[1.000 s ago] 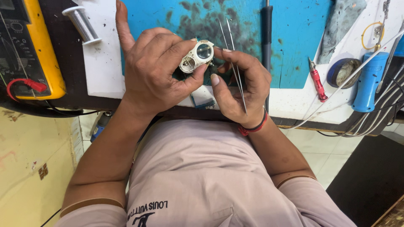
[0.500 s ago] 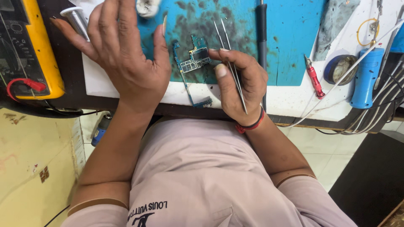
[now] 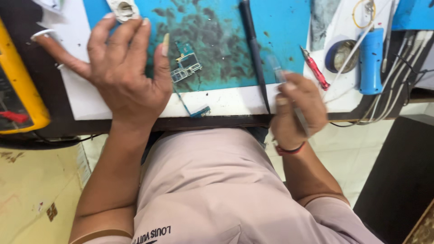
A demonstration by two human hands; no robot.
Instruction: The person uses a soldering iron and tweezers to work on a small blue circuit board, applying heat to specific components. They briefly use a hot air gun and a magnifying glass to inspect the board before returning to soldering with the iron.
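My left hand [image 3: 122, 68] hovers open, fingers spread, over the left part of a stained blue work mat [image 3: 217, 40]. A small circuit board [image 3: 186, 67] lies on the mat just right of that hand's little finger, with a thin flex cable [image 3: 192, 110] trailing toward the bench edge. A small white loupe [image 3: 123, 9] lies on the mat above my left fingertips. My right hand [image 3: 296, 110] is blurred at the bench's front edge and grips metal tweezers [image 3: 276, 68] that point up over the mat.
A yellow multimeter [image 3: 20, 95] sits at the left. A long black tool [image 3: 254, 49] lies on the mat. A red screwdriver [image 3: 315, 68], a roll of tape [image 3: 340, 55], a blue handled tool [image 3: 370, 61] and several cables [image 3: 398, 77] crowd the right side.
My left hand set the loupe down at the top of the mat and spread open. My right hand with the tweezers moved right, off the circuit board.
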